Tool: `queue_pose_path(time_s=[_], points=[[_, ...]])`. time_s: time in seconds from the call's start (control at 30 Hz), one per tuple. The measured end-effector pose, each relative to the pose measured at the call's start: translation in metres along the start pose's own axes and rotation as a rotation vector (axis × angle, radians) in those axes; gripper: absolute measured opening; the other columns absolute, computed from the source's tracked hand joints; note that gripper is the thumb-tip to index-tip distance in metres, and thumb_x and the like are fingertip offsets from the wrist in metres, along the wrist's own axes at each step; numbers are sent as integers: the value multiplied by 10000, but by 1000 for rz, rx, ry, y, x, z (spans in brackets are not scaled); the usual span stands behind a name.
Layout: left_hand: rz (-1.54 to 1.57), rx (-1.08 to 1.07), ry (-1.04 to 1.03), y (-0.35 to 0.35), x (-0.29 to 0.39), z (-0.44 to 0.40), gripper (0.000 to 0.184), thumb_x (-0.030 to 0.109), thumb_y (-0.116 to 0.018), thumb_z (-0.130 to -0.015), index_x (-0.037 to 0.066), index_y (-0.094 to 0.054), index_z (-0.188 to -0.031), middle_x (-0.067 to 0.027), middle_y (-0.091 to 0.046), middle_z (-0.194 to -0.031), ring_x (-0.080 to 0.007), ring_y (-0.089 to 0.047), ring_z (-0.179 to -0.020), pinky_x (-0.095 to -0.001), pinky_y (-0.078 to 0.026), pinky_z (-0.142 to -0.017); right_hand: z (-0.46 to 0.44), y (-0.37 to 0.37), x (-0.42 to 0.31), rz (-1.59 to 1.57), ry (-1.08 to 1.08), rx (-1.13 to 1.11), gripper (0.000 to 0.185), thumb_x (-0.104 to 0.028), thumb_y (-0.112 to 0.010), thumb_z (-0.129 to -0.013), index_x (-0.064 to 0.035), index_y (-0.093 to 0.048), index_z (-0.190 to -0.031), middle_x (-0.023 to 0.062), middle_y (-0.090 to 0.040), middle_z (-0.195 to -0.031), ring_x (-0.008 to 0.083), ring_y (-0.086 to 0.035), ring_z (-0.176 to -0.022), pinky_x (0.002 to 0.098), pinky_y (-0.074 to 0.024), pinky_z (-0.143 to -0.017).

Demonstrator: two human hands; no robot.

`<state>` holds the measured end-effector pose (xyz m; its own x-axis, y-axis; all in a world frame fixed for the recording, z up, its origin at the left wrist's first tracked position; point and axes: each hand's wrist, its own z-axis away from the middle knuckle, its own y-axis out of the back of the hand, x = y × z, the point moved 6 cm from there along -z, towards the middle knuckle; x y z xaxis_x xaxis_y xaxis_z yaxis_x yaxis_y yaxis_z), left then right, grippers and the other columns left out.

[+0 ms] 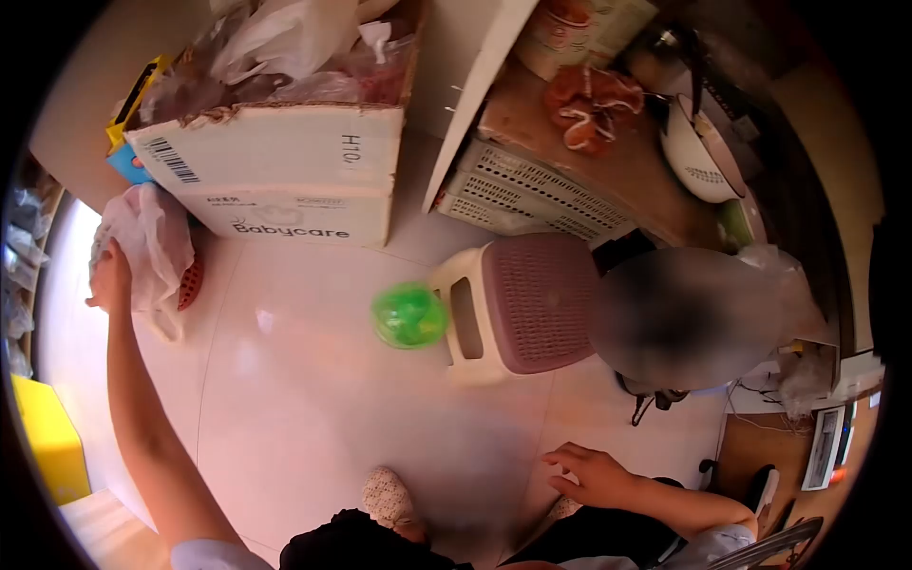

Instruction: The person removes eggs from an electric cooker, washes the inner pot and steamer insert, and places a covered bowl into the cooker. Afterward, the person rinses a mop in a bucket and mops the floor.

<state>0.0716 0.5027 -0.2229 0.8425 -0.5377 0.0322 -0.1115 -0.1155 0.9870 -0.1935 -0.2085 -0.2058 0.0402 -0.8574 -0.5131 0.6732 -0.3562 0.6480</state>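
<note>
My left hand (112,278) reaches far out on the left, its fingers closed on the near side of a crumpled white plastic bag (152,233). One bag handle hangs down toward the floor. Partly behind the bag shows a red thing with holes (191,283); its kind is not clear. My right hand (594,477) is held above my right leg with its fingers loosely bent and apart, holding nothing. Ahead, on the floor, a bright green, see-through, roundish object (409,315) is blurred beside a stool (546,302) with a mauve seat.
A large white cardboard box (285,161) filled with plastic bags stands at the back left. Grey perforated crates (532,195) sit under a brown shelf, with a white bowl (701,152) above. A yellow box (47,442) is at the left edge. A blurred round patch covers the area right of the stool.
</note>
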Motion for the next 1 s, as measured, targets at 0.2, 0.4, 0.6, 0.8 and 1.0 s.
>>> queue_pose_path(time_s=[0.2,0.4,0.6,0.8,1.0], points=[[570,803,-845,66,53,141,305,182,-582,-857,101,-572,-1151,-158,-470,-1248,-338,-429,-1165,-417,-332,-988,16,-5,-2,197,248,47,313,-216,-546,-851,-63,-514,-1123,136,-566,-1025,303,-588,-902,385,-485,-807],[1047,108,-1316,117,93,388,159,-18,-668,-638,41,-520,-640,-139,-523,-864,-288,-517,-830,-356,-418,-669,41,10,-15,158,289,-18,302,-206,-589,-826,-45,-522,-1073,118,-576,-923,293,-586,-843,373,-483,-761],[886,-676,-1563,66,118,524,86,70,-630,-759,27,-564,-723,-112,-561,-806,-292,-557,-732,-392,-474,-645,63,12,-24,129,317,-120,291,-224,-608,-822,-42,-566,-1045,107,-587,-910,283,-580,-848,367,-478,-742],[745,-770,-1599,64,133,558,350,155,-610,-799,52,-534,-1125,-105,-564,-1046,-305,-603,-848,-390,-515,-716,70,8,-17,279,319,-143,498,-311,-646,-760,-101,-501,-1187,151,-569,-1010,299,-548,-942,436,-427,-825],[880,-809,-1499,75,134,568,237,187,-619,-782,40,-530,-619,-88,-533,-670,-279,-573,-632,-402,-457,-554,63,-1,-10,286,297,-227,327,-262,-571,-786,-103,-545,-1070,77,-554,-917,266,-545,-859,389,-441,-732]])
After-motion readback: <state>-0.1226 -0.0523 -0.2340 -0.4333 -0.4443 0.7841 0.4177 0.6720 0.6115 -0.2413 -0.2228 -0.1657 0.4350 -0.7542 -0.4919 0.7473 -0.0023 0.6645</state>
